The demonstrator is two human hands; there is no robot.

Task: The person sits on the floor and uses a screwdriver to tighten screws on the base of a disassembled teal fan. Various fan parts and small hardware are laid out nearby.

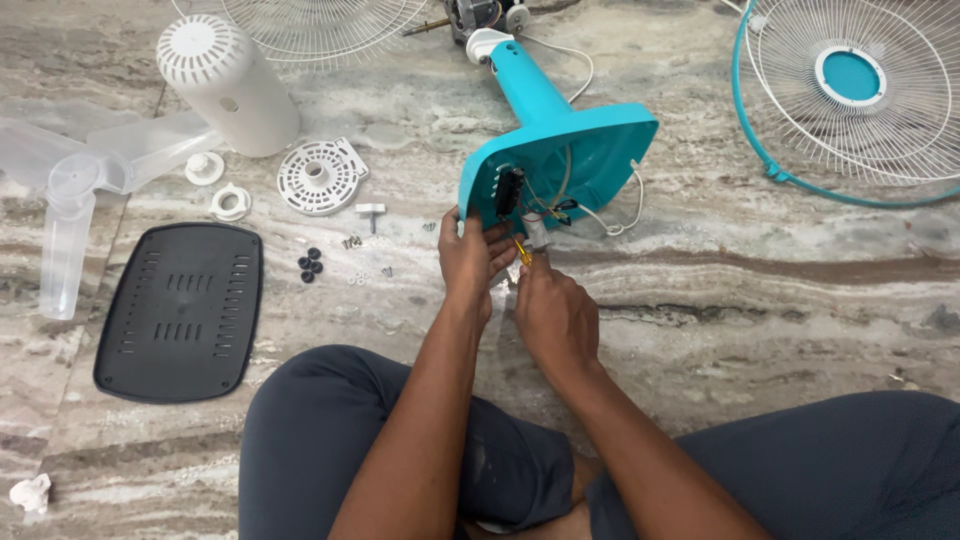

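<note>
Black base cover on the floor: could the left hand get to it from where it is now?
Probably yes: the black base cover lies flat and uncovered, with bare floor between it and the left hand, now on the teal fan base.

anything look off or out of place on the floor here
The fan is in pieces. Its teal base lies tipped on its side, underside open, wires hanging out where both hands work. A crumpled white scrap sits alone at the lower left.

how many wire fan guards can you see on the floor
2: one white wire guard at the top edge, partly cut off, and one teal-rimmed wire guard at the upper right. More may lie out of view.
</note>
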